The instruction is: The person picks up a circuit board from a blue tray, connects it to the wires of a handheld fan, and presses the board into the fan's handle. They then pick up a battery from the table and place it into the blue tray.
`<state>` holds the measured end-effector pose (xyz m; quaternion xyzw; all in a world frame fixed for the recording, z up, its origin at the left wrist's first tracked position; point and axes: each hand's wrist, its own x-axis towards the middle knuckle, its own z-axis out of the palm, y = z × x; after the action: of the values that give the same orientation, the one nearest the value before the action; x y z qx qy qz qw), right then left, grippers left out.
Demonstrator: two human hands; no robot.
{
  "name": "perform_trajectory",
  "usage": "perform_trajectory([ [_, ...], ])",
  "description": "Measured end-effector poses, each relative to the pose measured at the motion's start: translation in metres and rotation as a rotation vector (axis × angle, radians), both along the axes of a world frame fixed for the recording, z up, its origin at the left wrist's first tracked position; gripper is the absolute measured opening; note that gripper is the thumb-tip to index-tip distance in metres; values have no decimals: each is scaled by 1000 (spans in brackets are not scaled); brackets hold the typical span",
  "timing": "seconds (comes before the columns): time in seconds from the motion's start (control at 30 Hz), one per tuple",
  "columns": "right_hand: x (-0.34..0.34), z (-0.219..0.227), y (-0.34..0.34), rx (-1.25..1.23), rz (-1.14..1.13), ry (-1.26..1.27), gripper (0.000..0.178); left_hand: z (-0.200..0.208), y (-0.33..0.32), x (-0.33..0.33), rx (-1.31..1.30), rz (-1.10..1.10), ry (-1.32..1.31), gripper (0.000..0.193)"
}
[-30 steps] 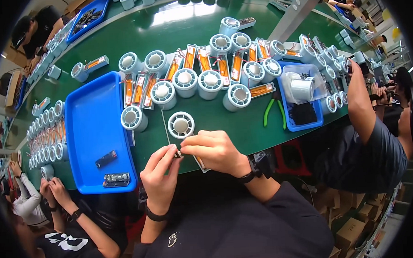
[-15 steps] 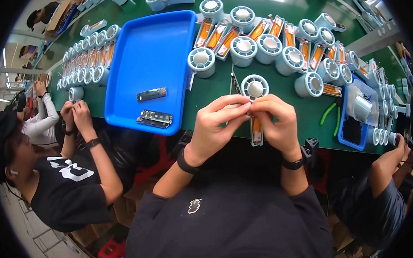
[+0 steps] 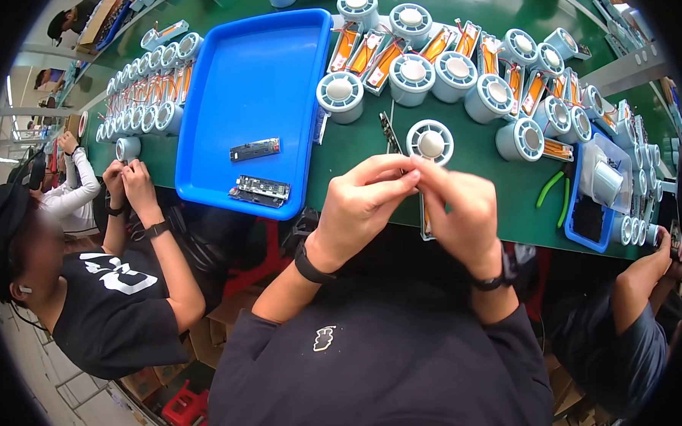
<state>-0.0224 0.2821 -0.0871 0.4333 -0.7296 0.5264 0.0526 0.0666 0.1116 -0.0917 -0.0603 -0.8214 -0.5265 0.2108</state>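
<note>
My left hand (image 3: 360,212) and my right hand (image 3: 465,211) meet fingertip to fingertip above the near edge of the green table. Both are closed in a pinch; whatever lies between the fingertips is too small and hidden to make out. Right behind them a light-blue housing with a round, slotted head (image 3: 430,143) lies on the table. Its narrow handle part (image 3: 427,223) comes out below my hands, mostly covered by them. Leaning beside the round head, to its left, is a thin dark circuit board strip (image 3: 390,132).
A blue tray (image 3: 237,88) at left holds several circuit boards (image 3: 254,149). Rows of light-blue housings (image 3: 412,77) with orange parts stand behind. To the right lie green-handled pliers (image 3: 553,191) and a small blue bin (image 3: 586,242). Co-workers (image 3: 124,298) sit on both sides.
My right hand has turned and closed in more over the housing's handle, covering more of it. The fingertips stay together. The whole view has shifted slightly.
</note>
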Motion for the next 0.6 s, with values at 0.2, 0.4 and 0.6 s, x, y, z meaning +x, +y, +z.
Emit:
perform_trajectory([
  [0.2, 23, 2, 0, 189, -129, 121, 59, -3, 3, -1, -134, 72, 66, 21],
  [0.4, 29, 7, 3, 199, -112, 103, 61, -3, 1, 1, -195, 57, 67, 20],
  [0.6, 30, 1, 7, 158, -91, 106, 61, 2, 4, 2, -246, 49, 88, 19],
])
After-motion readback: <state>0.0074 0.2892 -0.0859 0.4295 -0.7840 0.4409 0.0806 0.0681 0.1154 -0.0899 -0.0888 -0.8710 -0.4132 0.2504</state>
